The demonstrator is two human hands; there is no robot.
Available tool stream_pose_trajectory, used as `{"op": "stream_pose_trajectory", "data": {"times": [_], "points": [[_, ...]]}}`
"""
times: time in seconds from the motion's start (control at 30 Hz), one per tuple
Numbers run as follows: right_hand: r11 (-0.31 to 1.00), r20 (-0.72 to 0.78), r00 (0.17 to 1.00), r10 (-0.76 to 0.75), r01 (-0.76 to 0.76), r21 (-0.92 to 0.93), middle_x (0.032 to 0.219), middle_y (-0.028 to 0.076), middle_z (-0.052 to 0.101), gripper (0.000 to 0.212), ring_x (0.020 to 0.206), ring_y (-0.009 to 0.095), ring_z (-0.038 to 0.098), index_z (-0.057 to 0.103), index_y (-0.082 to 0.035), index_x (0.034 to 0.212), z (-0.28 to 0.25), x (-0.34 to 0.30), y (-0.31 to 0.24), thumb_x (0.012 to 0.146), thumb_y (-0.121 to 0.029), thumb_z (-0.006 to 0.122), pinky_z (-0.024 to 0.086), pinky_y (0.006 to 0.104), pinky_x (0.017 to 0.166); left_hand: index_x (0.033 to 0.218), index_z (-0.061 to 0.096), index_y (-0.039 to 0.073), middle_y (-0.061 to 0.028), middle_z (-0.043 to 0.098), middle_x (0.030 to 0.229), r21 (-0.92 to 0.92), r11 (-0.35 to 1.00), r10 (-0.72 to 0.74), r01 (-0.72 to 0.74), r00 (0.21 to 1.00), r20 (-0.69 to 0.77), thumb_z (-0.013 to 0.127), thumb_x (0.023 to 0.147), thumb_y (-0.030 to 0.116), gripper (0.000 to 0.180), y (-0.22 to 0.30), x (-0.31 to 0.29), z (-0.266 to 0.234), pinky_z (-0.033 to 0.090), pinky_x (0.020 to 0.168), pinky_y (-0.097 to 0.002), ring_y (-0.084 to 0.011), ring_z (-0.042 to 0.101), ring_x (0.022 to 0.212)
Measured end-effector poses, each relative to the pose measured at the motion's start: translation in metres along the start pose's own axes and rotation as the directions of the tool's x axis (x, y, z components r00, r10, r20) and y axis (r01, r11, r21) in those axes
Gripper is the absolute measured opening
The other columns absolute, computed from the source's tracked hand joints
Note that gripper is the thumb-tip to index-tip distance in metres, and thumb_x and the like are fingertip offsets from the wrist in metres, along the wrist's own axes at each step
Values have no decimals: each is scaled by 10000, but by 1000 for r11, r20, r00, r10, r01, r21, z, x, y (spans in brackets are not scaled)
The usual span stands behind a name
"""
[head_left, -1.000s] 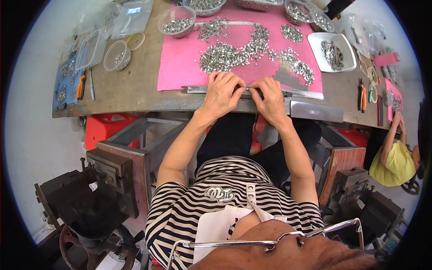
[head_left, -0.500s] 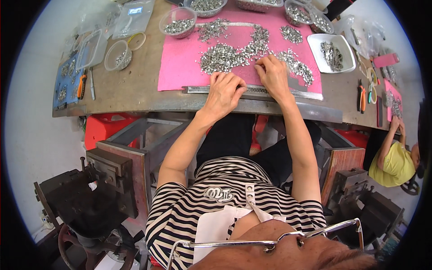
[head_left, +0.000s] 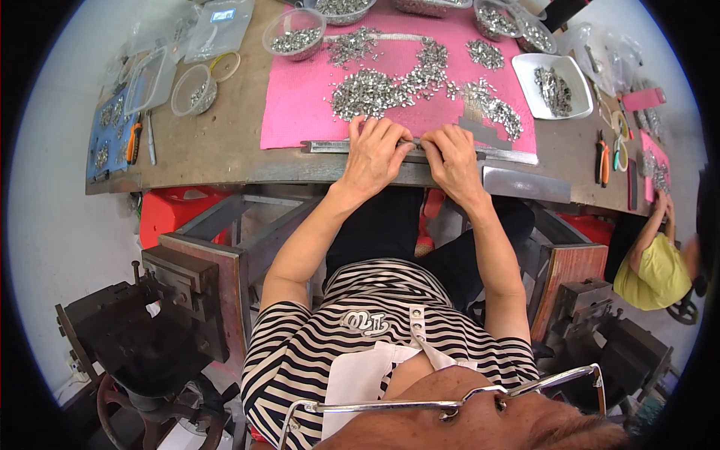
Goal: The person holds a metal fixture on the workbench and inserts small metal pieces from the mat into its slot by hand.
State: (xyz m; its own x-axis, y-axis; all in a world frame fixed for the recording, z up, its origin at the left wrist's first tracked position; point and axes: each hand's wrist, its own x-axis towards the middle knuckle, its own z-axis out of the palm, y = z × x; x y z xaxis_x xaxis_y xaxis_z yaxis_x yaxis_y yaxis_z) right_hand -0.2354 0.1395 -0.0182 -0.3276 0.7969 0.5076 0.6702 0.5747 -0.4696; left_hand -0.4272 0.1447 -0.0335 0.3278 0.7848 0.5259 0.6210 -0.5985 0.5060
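Observation:
A long metal strip with a grooved face (head_left: 327, 147) lies along the near edge of the pink mat (head_left: 300, 112). My left hand (head_left: 373, 155) rests on the strip, its fingers curled and its thumb pointing right. Beside it my right hand (head_left: 453, 160) bends over the same strip, thumb and fingertips pressed together. Both sets of fingertips nearly meet; whatever small piece they pinch is hidden. Just beyond the hands lies a heap of small shiny metal pieces (head_left: 367, 93), with a smaller pile (head_left: 501, 116) to the right.
Clear tubs of metal pieces (head_left: 294, 41) line the back, and a white tray (head_left: 565, 105) sits at right. Orange-handled pliers (head_left: 603, 159) and another pair (head_left: 135, 142) flank the mat. Dark machines (head_left: 165, 322) stand below the table. A person in yellow (head_left: 655, 274) works at far right.
My right hand has come back from the metal pieces toward me and slightly left, down to the strip beside my left hand. The left hand stays nearly in place.

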Motion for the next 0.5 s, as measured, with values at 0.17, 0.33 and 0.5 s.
{"op": "stream_pose_trajectory", "data": {"times": [0.17, 0.33, 0.5], "points": [[1000, -38, 999, -7, 7, -12, 882, 65, 592, 90, 874, 263, 578, 666, -58, 924, 7, -7, -1, 844, -39, 703, 413, 402, 825, 986, 658, 92, -19, 605, 916, 3, 1000, 0, 0, 1000, -5, 747, 859, 154, 167, -1, -1, 1, 322, 1001, -440, -221, 571, 899], [1000, -40, 999, -6, 6, 15, 869, 67, 592, 81, 859, 263, 579, 669, -55, 910, 6, -5, 1, 842, -43, 711, 414, 399, 807, 973, 674, 114, -12, 605, 928, 25, 1000, -6, 6, 1000, 8, 748, 857, 170, 149, 2, -4, 0, 308, 1016, -451, -217, 565, 918], [1000, -67, 997, 25, -25, -1, 823, 76, 592, 58, 817, 272, 595, 675, -45, 899, -2, 11, 17, 851, -43, 706, 416, 400, 794, 969, 697, 126, -6, 622, 890, 4, 999, -49, 49, 999, 0, 735, 874, 172, 112, 2, 2, -2, 295, 1031, -494, -212, 576, 901]]}}
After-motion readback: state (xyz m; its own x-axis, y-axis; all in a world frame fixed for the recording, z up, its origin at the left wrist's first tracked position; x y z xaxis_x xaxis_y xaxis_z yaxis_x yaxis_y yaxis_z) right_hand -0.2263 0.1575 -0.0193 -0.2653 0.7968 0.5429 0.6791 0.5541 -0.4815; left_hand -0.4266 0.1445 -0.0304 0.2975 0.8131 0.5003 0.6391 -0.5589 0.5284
